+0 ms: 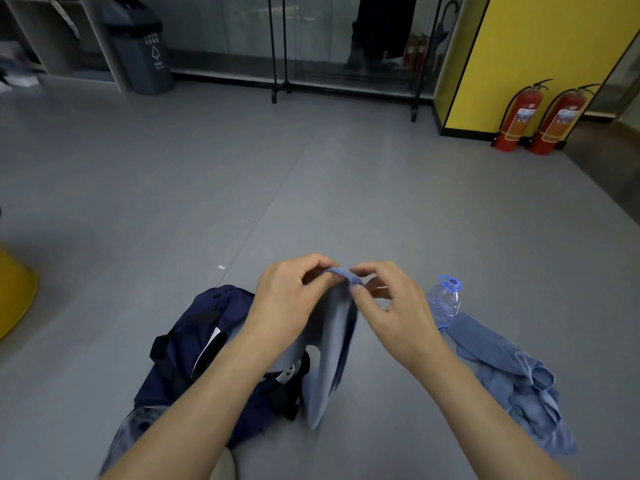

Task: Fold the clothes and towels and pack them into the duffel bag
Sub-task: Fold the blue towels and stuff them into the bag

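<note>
Duffel bag (187,320), navy, lies on the floor (311,185) at lower left, directly beneath the work, probably so that folded pieces can go straight in. Over it hangs a blue-grey towel (329,358), doubled lengthwise. The left hand (291,299) and right hand (391,306) each pinch its top hem with curled fingers, apparently to match the edges for the next fold. To the right, a crumpled blue garment (512,379) waits unfolded, touching a plastic bottle (445,301). Beyond stand fire extinguishers (519,116) and a bin (138,46).
</note>
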Motion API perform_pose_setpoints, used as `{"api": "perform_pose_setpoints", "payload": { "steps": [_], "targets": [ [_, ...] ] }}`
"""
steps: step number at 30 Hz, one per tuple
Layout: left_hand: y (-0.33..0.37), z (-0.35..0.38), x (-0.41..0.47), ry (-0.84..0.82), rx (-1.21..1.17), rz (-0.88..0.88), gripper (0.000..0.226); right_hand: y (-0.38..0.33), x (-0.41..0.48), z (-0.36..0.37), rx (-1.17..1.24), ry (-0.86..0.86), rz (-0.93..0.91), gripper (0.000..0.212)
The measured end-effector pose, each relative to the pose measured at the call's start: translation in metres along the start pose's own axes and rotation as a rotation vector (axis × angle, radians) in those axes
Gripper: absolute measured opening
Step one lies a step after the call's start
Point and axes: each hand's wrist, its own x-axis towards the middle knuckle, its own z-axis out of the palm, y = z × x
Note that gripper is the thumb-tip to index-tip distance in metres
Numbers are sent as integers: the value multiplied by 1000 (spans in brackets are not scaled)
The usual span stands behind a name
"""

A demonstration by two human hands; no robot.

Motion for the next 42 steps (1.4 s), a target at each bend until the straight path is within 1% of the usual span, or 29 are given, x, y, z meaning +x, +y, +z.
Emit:
{"api": "perform_pose_setpoints", "payload": {
  "steps": [2, 3, 5, 7, 9, 11, 13, 15, 17, 18, 19, 21, 22, 23, 25, 28, 32, 33, 35, 38, 40, 42],
  "targets": [
    [2, 4, -1, -11, 45, 37, 9, -6, 0, 0, 4, -8, -42, 18],
    [2, 5, -2, -6, 51, 48, 8, -9, 0, -1, -19, 8, -70, 19],
    [1, 6, -1, 23, 47, 58, 4, -9, 1, -3, -74, 53, -115, 19],
    [0, 5, -1, 43, 49, 56, 5, -6, 1, -5, -132, 75, -137, 18],
    [-1, 4, -2, 24, 81, 75, 4, -4, 0, -7, -171, 70, -123, 16],
    [-3, 4, -2, -11, 140, 105, 5, -3, 0, -9, -159, 56, -77, 14],
    [-7, 3, -3, -51, 205, 92, 7, -4, -2, -11, -73, 49, 13, 16],
    [-15, 3, -3, -78, 283, 53, 8, -7, -1, -13, 134, 91, 103, 21],
    [-24, 1, -4, -76, 306, 16, 10, -8, -1, -17, 326, 149, 171, 25],
    [-26, 1, -4, -68, 299, 8, 11, -8, -1, -20, 340, 150, 192, 25],
    [-27, 0, -4, -61, 293, 7, 13, -6, -1, -25, 281, 120, 195, 23],
    [-25, 0, -4, -50, 281, 23, 16, -1, -3, -33, 19, -22, 163, 14],
    [-25, 0, -4, -52, 281, 33, 17, 1, -5, -35, -111, -89, 143, 12],
    [-24, 0, -4, -56, 294, 45, 16, 4, -6, -37, -216, -117, 115, 14],
    [-26, 1, -4, -66, 361, 81, 16, 10, -10, -40, -316, -86, 68, 15],
    [-35, 3, 0, -72, 455, 90, 15, 19, -17, -51, -327, 1, 93, 12],
    [-71, 10, 6, -176, 515, -73, 15, 30, -25, -66, -326, 25, 192, 13],
    [-81, 12, 7, -192, 528, -117, 16, 33, -25, -69, -342, 12, 202, 14],
    [-100, 15, 8, -168, 524, -187, 16, 41, -25, -73, -394, -50, 238, 18],
    [-128, 19, 9, -114, 569, -229, 14, 64, -21, -75, -508, -164, 296, 28],
    [-146, 22, 12, -140, 611, -235, 13, 86, -15, -73, -521, -214, 347, 29],
    [-161, 26, 23, -207, 649, -218, 12, 109, -3, -74, -491, -226, 372, 28]
  ]
}}
